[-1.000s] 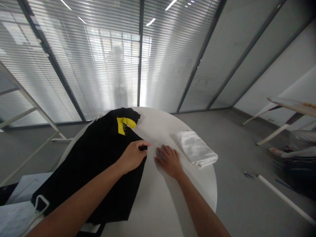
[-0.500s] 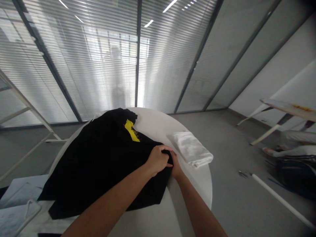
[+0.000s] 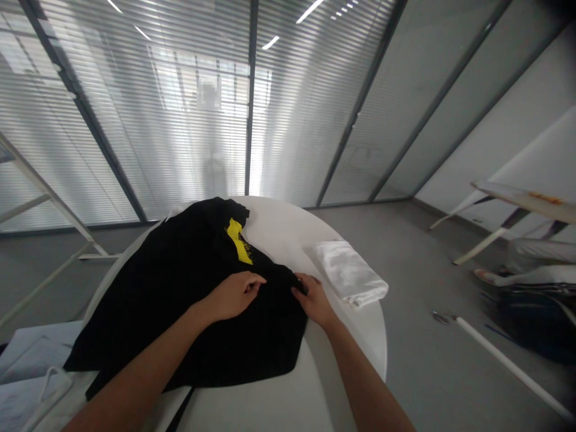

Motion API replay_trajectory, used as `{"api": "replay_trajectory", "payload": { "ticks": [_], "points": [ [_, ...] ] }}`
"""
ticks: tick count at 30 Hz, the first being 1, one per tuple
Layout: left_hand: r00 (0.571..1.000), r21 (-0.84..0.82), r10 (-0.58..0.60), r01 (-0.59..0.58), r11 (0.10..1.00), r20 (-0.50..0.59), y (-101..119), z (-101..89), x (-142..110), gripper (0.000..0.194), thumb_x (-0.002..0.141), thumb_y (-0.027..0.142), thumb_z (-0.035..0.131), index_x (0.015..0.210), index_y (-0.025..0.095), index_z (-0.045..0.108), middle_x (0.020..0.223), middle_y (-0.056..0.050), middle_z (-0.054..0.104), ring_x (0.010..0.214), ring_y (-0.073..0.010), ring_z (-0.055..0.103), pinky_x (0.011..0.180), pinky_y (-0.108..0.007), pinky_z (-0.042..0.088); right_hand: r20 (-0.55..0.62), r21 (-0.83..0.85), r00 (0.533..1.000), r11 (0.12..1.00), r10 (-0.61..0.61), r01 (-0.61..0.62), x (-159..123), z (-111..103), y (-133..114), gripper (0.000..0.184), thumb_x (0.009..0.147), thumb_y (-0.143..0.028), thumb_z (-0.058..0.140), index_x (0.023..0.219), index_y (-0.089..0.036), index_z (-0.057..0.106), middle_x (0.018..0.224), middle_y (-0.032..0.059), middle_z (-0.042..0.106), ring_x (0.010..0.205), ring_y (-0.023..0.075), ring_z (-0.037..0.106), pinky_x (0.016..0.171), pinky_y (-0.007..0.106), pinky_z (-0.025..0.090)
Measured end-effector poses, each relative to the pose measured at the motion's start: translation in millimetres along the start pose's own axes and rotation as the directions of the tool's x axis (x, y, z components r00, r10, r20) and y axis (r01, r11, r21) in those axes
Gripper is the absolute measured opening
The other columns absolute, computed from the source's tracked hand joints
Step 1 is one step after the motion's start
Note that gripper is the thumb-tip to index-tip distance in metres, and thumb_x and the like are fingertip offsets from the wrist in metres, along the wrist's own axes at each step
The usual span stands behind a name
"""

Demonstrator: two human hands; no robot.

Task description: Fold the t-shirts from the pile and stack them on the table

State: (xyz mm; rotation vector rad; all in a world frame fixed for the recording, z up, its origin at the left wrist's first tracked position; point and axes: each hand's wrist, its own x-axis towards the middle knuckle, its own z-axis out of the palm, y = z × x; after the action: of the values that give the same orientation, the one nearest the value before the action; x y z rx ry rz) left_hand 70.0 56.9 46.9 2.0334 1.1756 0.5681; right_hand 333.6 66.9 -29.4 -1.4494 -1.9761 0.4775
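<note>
A black garment point(image 3: 180, 312) with a yellow print point(image 3: 236, 241) lies spread and partly folded over a round white table point(image 3: 279, 231). My left hand point(image 3: 231, 295) rests on the garment's middle, and I cannot tell whether it grips the cloth. My right hand point(image 3: 315, 300) pinches the garment's right edge near the table's rim. Beyond that hand, a folded white satin cloth point(image 3: 348, 273) lies on the table, apart from both hands.
White papers point(image 3: 40, 360) lie at lower left. On the grey floor at right are a white rod point(image 3: 508, 366) and a seated person's legs point(image 3: 535, 264), beside a dark bag point(image 3: 531, 321). A white-legged table point(image 3: 522, 201) stands behind. Glass walls with blinds point(image 3: 157, 120) rise beyond.
My right hand has moved from the bare table onto the garment's edge. The garment's edge now lies further right, covering more of the yellow print. My left hand went right, then slid back left.
</note>
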Motion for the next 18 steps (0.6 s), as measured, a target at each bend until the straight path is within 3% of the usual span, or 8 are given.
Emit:
{"api": "replay_trajectory", "payload": {
  "ticks": [4, 8, 11, 15, 18],
  "points": [
    [0.991, 0.218, -0.111, 0.124, 0.968, -0.073, -30, -4.6, -29, 0.031, 0.092, 0.030, 0.042, 0.106, 0.020, 0.068, 0.102, -0.008, 0.063, 0.089, -0.0194, 0.059, 0.085, -0.034, 0.047, -0.029, -0.029, 0.998, 0.998, 0.061, -0.061, 0, -4, 4, 0.028, 0.087, -0.029, 0.047, 0.108, -0.022, 0.065, 0.093, 0.0040, 0.072, 0.089, 0.0217, 0.066, 0.086, 0.035, 0.049],
    [0.994, 0.351, -0.082, 0.100, 0.931, -0.066, -46, 3.9, -51, 0.032, 0.094, 0.032, 0.041, 0.111, 0.022, 0.066, 0.106, -0.008, 0.060, 0.100, -0.0218, 0.055, 0.097, -0.042, 0.041, -0.126, -0.022, 0.977, 0.985, 0.169, -0.174, -2, -11, 6, 0.029, 0.084, -0.026, 0.047, 0.103, -0.022, 0.067, 0.093, 0.0044, 0.071, 0.090, 0.0225, 0.066, 0.083, 0.034, 0.050],
    [0.997, 0.383, -0.070, 0.081, 0.920, -0.041, -41, 6.9, -59, 0.034, 0.094, 0.037, 0.043, 0.117, 0.024, 0.064, 0.111, -0.008, 0.058, 0.103, -0.0229, 0.053, 0.099, -0.044, 0.038, -0.173, -0.071, 0.947, 0.955, 0.272, -0.287, -4, -16, 5, 0.030, 0.084, -0.025, 0.045, 0.102, -0.023, 0.069, 0.093, 0.0045, 0.073, 0.090, 0.0234, 0.067, 0.081, 0.034, 0.050],
    [0.994, 0.382, -0.068, 0.031, 0.924, 0.085, -26, 9.3, -62, 0.038, 0.090, 0.045, 0.051, 0.122, 0.027, 0.062, 0.113, -0.007, 0.057, 0.107, -0.0254, 0.052, 0.099, -0.045, 0.037, -0.254, -0.216, 0.876, 0.859, 0.410, -0.464, -8, -27, -1, 0.032, 0.083, -0.024, 0.045, 0.102, -0.024, 0.071, 0.084, 0.0061, 0.073, 0.083, 0.0254, 0.069, 0.070, 0.032, 0.048],
    [0.988, 0.370, -0.059, 0.002, 0.929, 0.143, -18, 14.3, -63, 0.036, 0.090, 0.042, 0.051, 0.122, 0.028, 0.062, 0.112, -0.007, 0.057, 0.108, -0.0261, 0.052, 0.100, -0.047, 0.037, -0.282, -0.300, 0.853, 0.803, 0.440, -0.514, -10, -38, -8, 0.033, 0.083, -0.023, 0.045, 0.100, -0.024, 0.072, 0.080, 0.0073, 0.073, 0.077, 0.0256, 0.069, 0.065, 0.032, 0.045]
  ]
}}
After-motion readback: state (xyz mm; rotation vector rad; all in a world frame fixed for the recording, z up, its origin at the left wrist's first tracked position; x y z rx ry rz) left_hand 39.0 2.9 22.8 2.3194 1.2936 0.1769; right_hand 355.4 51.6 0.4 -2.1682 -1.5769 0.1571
